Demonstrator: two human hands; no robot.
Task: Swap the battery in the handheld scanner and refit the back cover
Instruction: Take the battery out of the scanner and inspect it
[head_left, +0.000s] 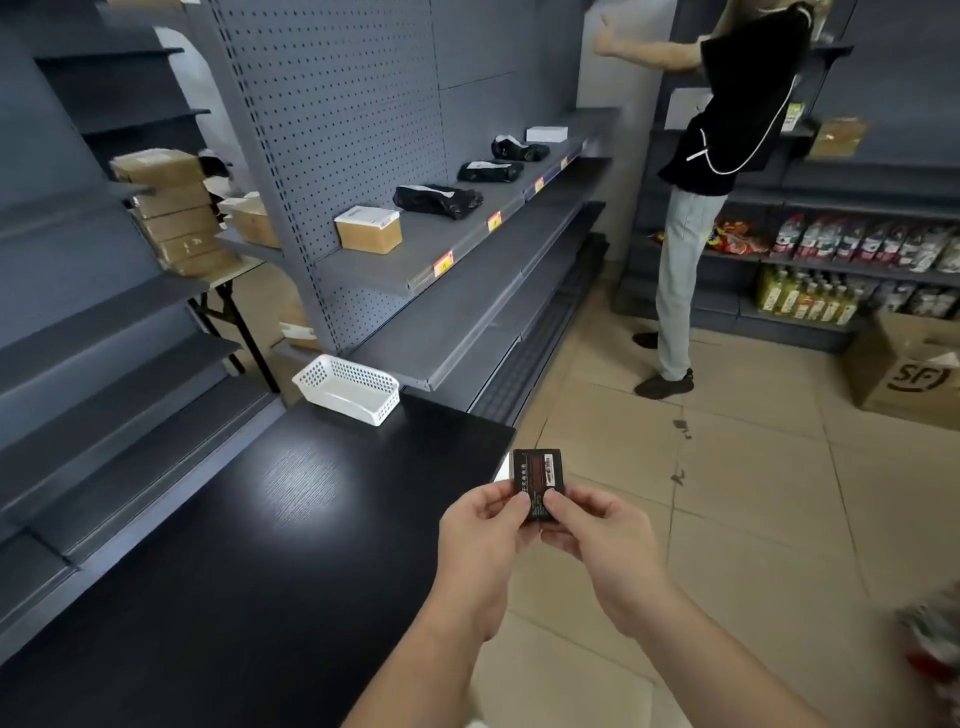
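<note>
A flat black battery (537, 475) with a dark red label and a barcode is held upright in front of me, just past the right edge of the black table (260, 545). My left hand (483, 535) pinches its lower left corner and my right hand (597, 540) pinches its lower right. A small white piece (502, 472) shows behind the battery's left edge; what it is cannot be told. No scanner or back cover is in view.
A white plastic basket (347, 388) stands at the table's far end. Grey shelving (457, 244) with boxes and black parcels runs along the left. A person (727, 156) stands at stocked shelves at the back right, near a cardboard box (909, 374) on the tiled floor.
</note>
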